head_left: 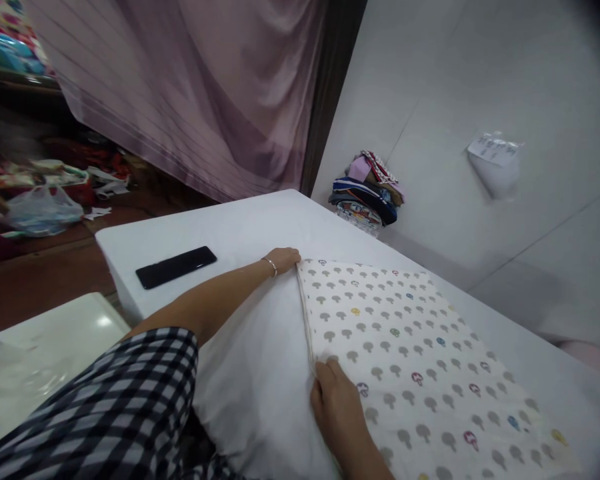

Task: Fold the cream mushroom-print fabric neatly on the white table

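Note:
A cream cloth printed with grey and coloured mushrooms [395, 340] lies spread flat over the white table [240, 220]. At the far corner of its left edge, my left hand [283, 257] is closed on the cloth, a thin bracelet around its wrist. Nearer to me, my right hand [337, 407] grips the same edge, fingers curled over it. Soft white material [257, 380] spreads below that edge toward my body; whether it joins the printed cloth I cannot tell. The fingertips of both hands are partly hidden.
A black phone [176, 267] lies on the table's left part. Folded clothes [365, 190] are stacked by the wall behind. A pale glossy surface [80, 333] stands at the left. Beyond hang mauve curtains [205, 87], with a plastic bag [45, 210] on the floor.

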`<state>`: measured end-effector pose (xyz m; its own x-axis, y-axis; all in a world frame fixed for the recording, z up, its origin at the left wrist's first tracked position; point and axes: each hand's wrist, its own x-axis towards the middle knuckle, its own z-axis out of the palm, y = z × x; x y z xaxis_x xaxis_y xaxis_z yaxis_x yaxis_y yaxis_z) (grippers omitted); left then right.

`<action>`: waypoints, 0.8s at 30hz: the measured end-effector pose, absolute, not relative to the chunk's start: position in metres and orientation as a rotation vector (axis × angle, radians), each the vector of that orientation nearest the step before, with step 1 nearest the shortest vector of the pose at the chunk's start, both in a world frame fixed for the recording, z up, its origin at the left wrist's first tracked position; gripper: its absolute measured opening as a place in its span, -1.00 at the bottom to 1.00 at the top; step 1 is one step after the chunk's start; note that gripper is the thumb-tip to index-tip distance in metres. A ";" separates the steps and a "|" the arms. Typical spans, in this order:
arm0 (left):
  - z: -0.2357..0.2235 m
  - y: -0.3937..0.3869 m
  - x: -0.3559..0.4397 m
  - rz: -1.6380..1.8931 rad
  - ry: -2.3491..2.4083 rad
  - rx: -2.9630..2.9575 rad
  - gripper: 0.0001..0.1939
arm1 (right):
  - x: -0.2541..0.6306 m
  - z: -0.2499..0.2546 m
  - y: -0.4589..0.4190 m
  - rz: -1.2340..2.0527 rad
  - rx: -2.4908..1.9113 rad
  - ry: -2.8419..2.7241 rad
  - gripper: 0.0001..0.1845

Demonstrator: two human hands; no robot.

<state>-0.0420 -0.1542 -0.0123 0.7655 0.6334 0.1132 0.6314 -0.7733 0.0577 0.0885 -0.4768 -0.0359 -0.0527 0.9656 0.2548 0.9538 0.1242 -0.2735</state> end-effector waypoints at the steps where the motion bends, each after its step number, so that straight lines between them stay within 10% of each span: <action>1: -0.012 -0.157 -0.042 0.242 1.110 2.864 -0.72 | 0.088 -0.036 -0.477 0.043 -1.865 -2.038 -0.76; 24: -0.017 -0.198 -0.005 0.213 1.661 1.988 -0.78 | 0.083 -0.022 -0.474 0.042 -2.018 -2.064 -0.85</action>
<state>-0.0047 -0.1980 -0.0172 0.2296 0.9496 -0.2136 0.8648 -0.0983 0.4924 0.0832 -0.4745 -0.0223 -0.0063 0.9870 0.1604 0.9796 0.0383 -0.1971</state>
